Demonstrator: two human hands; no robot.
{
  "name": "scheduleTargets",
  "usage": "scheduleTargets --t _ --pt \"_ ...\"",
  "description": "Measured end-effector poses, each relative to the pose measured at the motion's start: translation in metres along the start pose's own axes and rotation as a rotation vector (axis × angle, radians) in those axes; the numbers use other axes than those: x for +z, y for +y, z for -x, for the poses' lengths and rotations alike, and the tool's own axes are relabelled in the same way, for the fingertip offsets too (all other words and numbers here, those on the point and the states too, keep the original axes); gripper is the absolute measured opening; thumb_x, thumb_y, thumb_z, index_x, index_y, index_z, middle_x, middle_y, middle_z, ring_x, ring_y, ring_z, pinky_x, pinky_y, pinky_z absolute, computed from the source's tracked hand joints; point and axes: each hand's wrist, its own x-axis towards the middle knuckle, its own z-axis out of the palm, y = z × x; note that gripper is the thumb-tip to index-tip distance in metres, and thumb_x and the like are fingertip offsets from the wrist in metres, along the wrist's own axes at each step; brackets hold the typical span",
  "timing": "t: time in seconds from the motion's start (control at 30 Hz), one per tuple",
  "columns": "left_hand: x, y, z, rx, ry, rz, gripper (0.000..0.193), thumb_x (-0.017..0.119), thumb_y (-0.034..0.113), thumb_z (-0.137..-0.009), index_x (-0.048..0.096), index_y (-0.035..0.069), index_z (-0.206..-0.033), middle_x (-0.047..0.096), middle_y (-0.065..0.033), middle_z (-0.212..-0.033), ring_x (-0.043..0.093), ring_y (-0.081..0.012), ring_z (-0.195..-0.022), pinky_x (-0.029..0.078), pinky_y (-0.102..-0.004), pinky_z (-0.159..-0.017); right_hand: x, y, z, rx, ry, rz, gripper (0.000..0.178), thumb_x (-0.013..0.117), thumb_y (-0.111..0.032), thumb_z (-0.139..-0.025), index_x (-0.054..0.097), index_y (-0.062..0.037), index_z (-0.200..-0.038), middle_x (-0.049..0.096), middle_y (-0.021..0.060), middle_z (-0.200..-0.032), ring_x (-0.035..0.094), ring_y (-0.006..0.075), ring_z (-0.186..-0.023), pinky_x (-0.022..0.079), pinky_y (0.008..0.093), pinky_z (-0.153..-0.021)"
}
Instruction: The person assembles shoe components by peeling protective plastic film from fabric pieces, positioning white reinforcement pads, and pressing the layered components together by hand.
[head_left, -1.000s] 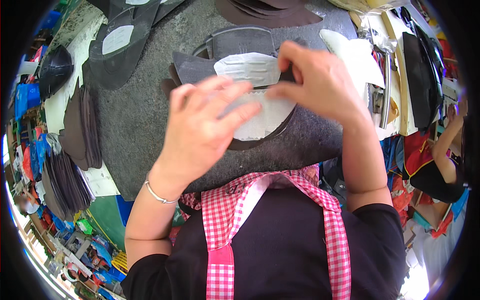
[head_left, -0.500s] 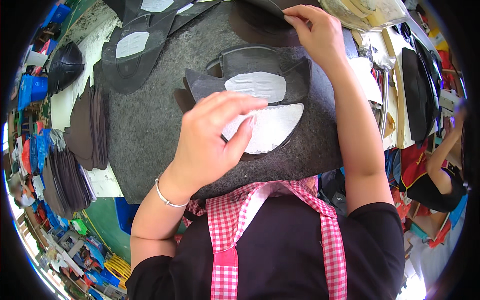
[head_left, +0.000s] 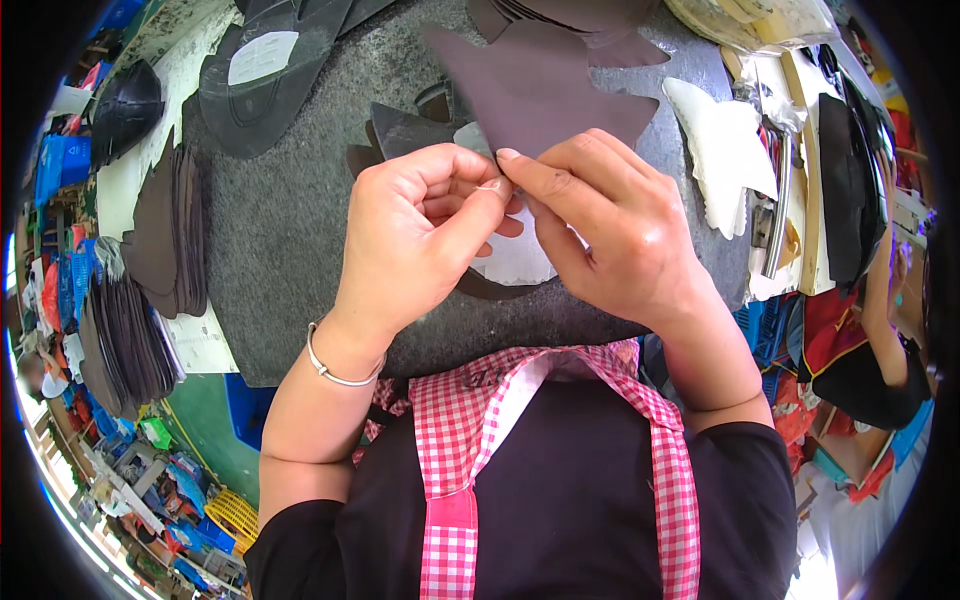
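Observation:
Pinched between thumb and fingers of my right hand (head_left: 610, 215) is the near edge of a dark brown shoe-upper piece (head_left: 560, 90). The piece is flat, with pointed wings, and spreads away from me over the work. My left hand (head_left: 420, 225) meets it at that edge, thumb and forefinger pressed together; whatever sits between those fingertips is too small to make out. Beneath both hands lies a stack of black upper pieces (head_left: 405, 130), partly covered by the brown one. A white backing piece (head_left: 515, 260) shows below my fingers on top of that stack.
A grey, felt-like mat (head_left: 290, 260) covers the table. More brown pieces (head_left: 610, 45) are stacked at the far edge, black ones with white patches (head_left: 265, 60) at far left. Brown bundles (head_left: 170, 240) stand along the left side. White cut pieces (head_left: 720, 155) lie at the right.
My right hand has come toward me from the far pile, bringing a brown upper piece over the black stack. My left hand has shifted right and now meets it.

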Motion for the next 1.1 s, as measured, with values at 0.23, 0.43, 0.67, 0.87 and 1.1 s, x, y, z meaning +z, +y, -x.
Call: scheduleTargets --t 0.23,0.43,0.67,0.87,1.1 --pt "-0.003 0.0 0.008 0.012 0.008 -0.08 0.013 0.059 0.008 -0.097 0.066 -0.003 -0.098 0.072 -0.0063 -0.082 0.071 -0.011 -0.075 0.049 -0.0177 -0.057 -0.004 -0.003 -0.006 0.108 -0.063 -0.155 0.018 0.069 -0.002 -0.075 0.069 -0.0011 -0.093 0.061 0.0092 -0.076 0.063 0.0281 -0.069 0.052 0.0383 -0.059" --pt "-0.005 -0.005 0.012 0.067 0.016 -0.125 0.01 0.063 0.005 -0.09 0.067 -0.002 -0.084 0.07 -0.0042 -0.075 0.066 -0.0063 -0.068 0.051 -0.0197 -0.06 -0.009 -0.006 -0.015 0.183 -0.23 -0.185 0.007 0.067 -0.006 -0.077 0.066 -0.0044 -0.083 0.061 0.0105 -0.072 0.062 0.0319 -0.063 0.05 0.0409 -0.055" --pt "-0.023 -0.01 0.015 0.065 -0.006 0.191 0.007 0.061 0.002 -0.089 0.062 -0.001 -0.083 0.067 -0.003 -0.076 0.061 -0.0045 -0.066 0.048 -0.0193 -0.059 -0.011 -0.007 -0.017 0.509 -0.071 -0.286 0.012 0.075 -0.006 -0.079 0.068 0.0007 -0.086 0.066 0.0071 -0.072 0.064 0.0129 -0.062 0.051 0.0257 -0.059" --pt "-0.012 -0.012 0.015 0.137 0.002 0.16 0.006 0.063 0.001 -0.088 0.06 0.001 -0.083 0.06 0.002 -0.074 0.054 -0.0016 -0.067 0.044 -0.0182 -0.061 -0.002 -0.02 -0.019 0.807 -0.17 -0.893 0.02 0.073 -0.01 -0.088 0.069 0.005 -0.101 0.07 0.005 -0.076 0.064 0.0072 -0.069 0.051 0.0223 -0.061" --pt "-0.023 -0.015 0.021 0.264 0.089 0.156 0.007 0.06 0.0 -0.086 0.057 0.001 -0.08 0.057 0.0018 -0.074 0.049 -0.0022 -0.066 0.038 -0.0182 -0.058 -0.008 -0.018 -0.018 0.807 0.011 -0.813 0.014 0.069 -0.01 -0.092 0.07 0.0025 -0.099 0.069 0.0027 -0.078 0.064 0.0065 -0.066 0.05 0.0208 -0.057"
